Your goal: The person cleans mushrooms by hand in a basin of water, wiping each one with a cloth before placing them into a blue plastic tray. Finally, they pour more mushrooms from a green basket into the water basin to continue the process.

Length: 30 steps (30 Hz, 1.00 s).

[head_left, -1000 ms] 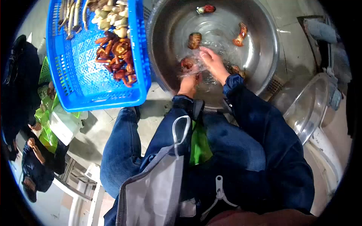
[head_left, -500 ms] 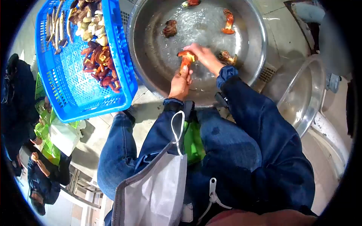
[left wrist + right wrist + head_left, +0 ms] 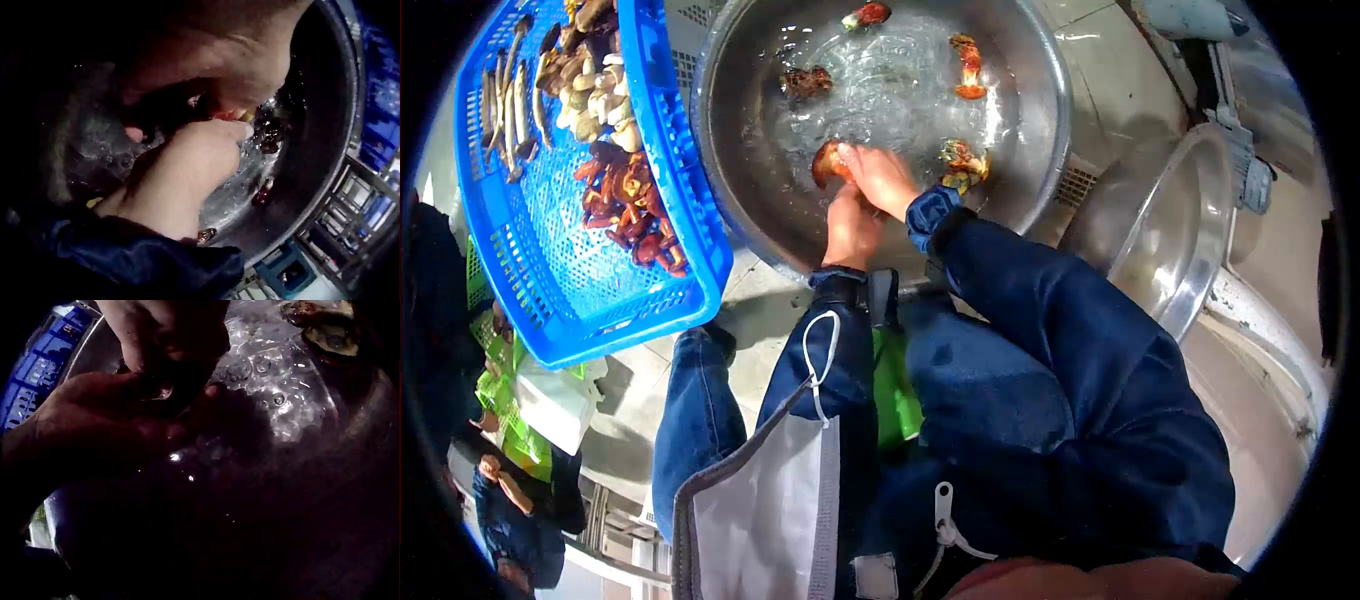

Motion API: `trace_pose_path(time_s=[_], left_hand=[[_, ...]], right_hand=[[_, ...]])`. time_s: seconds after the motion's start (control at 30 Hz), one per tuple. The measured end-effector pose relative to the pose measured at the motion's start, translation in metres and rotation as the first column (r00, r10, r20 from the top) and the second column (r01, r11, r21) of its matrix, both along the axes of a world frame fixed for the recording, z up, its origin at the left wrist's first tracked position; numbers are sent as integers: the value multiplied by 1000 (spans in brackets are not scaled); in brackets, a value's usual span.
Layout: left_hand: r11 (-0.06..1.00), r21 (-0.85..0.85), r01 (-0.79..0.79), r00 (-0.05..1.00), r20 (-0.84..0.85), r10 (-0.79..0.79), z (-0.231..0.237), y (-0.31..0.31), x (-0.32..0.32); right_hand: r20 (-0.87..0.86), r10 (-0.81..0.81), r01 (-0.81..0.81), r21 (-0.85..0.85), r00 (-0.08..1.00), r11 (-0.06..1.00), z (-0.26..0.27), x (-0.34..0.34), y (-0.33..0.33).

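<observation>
One mushroom (image 3: 828, 163) is held low in one metal basin (image 3: 1040, 100) of water, gripped by the curled left hand (image 3: 853, 228) and pinched under the bent fingers of the right hand (image 3: 880, 178). Around them, four other mushrooms (image 3: 968, 68) are spread. One blue basket (image 3: 590, 285), heaped with uncounted mushrooms, is seen beside the basin.

"Where does the head view look from?"
"Above, facing down: basin (image 3: 1025, 115) at 12 o'clock, basket (image 3: 560, 255) at 10."
"And the wrist views?"
"Both close in, facing into the basin. The left has the basket at 2 o'clock, the right at 10. All three share basin and basket."
</observation>
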<state>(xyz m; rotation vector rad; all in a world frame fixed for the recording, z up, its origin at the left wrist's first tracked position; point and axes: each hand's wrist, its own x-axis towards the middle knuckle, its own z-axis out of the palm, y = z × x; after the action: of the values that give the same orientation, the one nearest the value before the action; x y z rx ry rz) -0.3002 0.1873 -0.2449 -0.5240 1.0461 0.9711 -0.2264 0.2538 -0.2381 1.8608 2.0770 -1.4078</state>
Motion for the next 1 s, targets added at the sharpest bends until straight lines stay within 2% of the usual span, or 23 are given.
trace_pose_path(time_s=[0.03,0.07,0.1,0.17,0.2,0.23,0.27,0.3,0.37,0.4,0.47,0.5,0.53,0.57,0.63,0.7,0.73,0.77,0.8,0.83,0.87,0.97,1.0], left_hand=[[991,13,-134,984,118,132,-3,1,-1],[987,112,-111,988,121,98,-24,-6,-1],[962,150,-229,966,155,206,-16,-7,-3],[990,11,-141,986,89,140,-17,-15,-16],[986,-7,-169,985,-20,169,-6,-16,-18],[989,-26,-147,987,-68,145,-5,-17,-19],[991,-44,-127,986,-118,121,-7,-18,-20],[992,-63,-105,982,-166,94,-8,-19,-22],[994,-81,-75,988,-141,63,-20,-22,-18],[994,-88,-66,990,-129,55,-28,-23,-15],[995,-102,-20,989,-150,4,-32,-26,-13],[979,-41,202,949,-240,-205,-31,-30,-16],[912,-5,410,853,-352,-385,-31,-34,-19],[979,-114,167,968,-168,-185,-29,-30,-15],[985,-114,133,985,-98,-144,-22,-29,-17],[990,-103,93,993,-60,-100,-19,-26,-19],[993,-92,68,996,-57,-74,-12,-22,-18],[996,-83,43,998,-50,-47,-3,-18,-15],[982,-182,43,990,-126,-66,5,-10,-12],[985,-147,87,985,-133,-107,-7,-12,-12],[985,-113,133,978,-148,-149,-21,-15,-13],[994,-43,102,965,-240,-109,-20,-15,-17],[998,0,56,962,-269,-54,-18,-16,-17]], right_hand=[[78,83,-81,-26,994,996,11,-1,1],[-195,-61,12,-245,979,969,14,3,-2],[-230,155,-155,21,961,988,2,8,-5],[-89,393,-348,317,915,882,4,29,14],[-79,178,-120,472,981,874,11,43,22],[156,52,-143,660,986,738,2,68,33],[251,-189,12,573,949,820,30,83,33],[455,-282,22,496,845,868,20,100,26],[555,-46,21,51,830,998,25,109,14],[392,-17,67,-114,920,991,-3,123,12],[215,-132,163,-129,968,978,-2,103,13],[113,-240,259,-206,964,944,16,90,18],[-257,-533,433,-357,806,828,-15,94,13],[-236,-706,586,-419,667,694,-21,90,15],[-336,-631,591,-225,699,775,-57,100,20],[-359,-615,518,-335,702,787,-44,81,13],[-373,-613,404,-502,697,765,-2,61,14],[-388,-583,365,-504,713,783,9,51,6],[-369,-384,258,-348,846,901,6,48,6],[-317,-173,117,-189,933,975,-12,50,6],[-252,-98,100,-4,963,995,-32,47,11],[-227,67,-34,146,972,989,-25,23,19],[-326,18,1,56,945,998,-16,10,17]])
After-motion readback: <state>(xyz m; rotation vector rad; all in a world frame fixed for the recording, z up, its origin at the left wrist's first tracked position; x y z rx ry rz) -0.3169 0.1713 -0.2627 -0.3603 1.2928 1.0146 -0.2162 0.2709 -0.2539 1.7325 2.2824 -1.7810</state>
